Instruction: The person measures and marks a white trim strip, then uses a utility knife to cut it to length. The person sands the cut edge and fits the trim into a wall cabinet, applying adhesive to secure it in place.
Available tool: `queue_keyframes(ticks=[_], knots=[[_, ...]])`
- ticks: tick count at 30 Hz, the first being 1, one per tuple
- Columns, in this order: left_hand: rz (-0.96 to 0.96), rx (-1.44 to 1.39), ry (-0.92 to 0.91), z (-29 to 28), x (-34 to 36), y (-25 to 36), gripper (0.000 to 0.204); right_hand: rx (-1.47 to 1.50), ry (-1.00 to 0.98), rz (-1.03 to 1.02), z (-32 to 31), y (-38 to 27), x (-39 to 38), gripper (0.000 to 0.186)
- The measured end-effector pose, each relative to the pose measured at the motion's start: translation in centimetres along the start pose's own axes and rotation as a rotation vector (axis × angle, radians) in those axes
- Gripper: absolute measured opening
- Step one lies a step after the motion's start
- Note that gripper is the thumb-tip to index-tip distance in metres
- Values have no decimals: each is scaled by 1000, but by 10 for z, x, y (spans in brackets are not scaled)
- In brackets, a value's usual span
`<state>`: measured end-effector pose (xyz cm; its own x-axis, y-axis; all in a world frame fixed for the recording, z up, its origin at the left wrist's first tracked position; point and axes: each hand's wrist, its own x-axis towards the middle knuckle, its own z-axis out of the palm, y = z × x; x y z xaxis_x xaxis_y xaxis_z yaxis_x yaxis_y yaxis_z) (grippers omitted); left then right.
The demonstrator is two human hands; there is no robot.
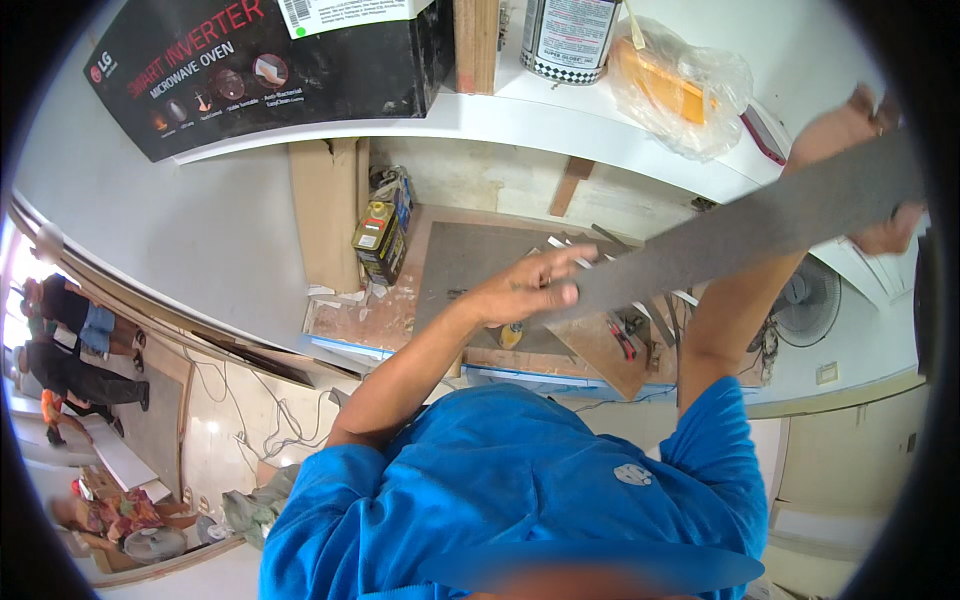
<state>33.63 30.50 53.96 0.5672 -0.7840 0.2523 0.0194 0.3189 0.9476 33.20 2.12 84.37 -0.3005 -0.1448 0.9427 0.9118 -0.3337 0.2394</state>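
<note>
A long, flat grey strip slants across the front, rising to the right. My right hand grips its upper right end, with the palm partly hidden behind it. At the lower left end, my left hand has its fingers stretched out and its thumb apart, right beside the strip's tip. Whether it touches the strip is hard to tell. Below lies a workbench bearing a grey sheet, thin offcut strips, and a red-and-black hand tool.
Above the bench runs a white shelf with a black carton, a metal can and a plastic bag. A yellow-and-black tin stands on the bench. A fan is at right; people and cables are at left.
</note>
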Motion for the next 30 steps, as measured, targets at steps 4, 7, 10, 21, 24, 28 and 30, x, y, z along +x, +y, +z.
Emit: queue_keyframes(ticks=[4,7,10,21,24,28,30], knots=[[-321,199,-211,-16,-3,-36,40,352,141,184,-20,-36,-35,71],[-219,171,-69,-20,-10,-55,31,195,311,555,-23,-80,-93,70],[-276,302,32,-48,-25,-56,25,-148,269,963,-51,-122,-189,59],[-822,401,-487,-154,-85,-146,24,-422,627,1589,-106,-306,-310,42],[-865,510,-336,-178,-118,-186,26,-687,794,1706,-172,-343,-367,37],[-979,596,-61,-169,-94,-213,31,-859,1003,1826,-243,-410,-456,36],[-949,507,16,-185,-76,-229,36,-792,1143,1792,-263,-423,-484,37]])
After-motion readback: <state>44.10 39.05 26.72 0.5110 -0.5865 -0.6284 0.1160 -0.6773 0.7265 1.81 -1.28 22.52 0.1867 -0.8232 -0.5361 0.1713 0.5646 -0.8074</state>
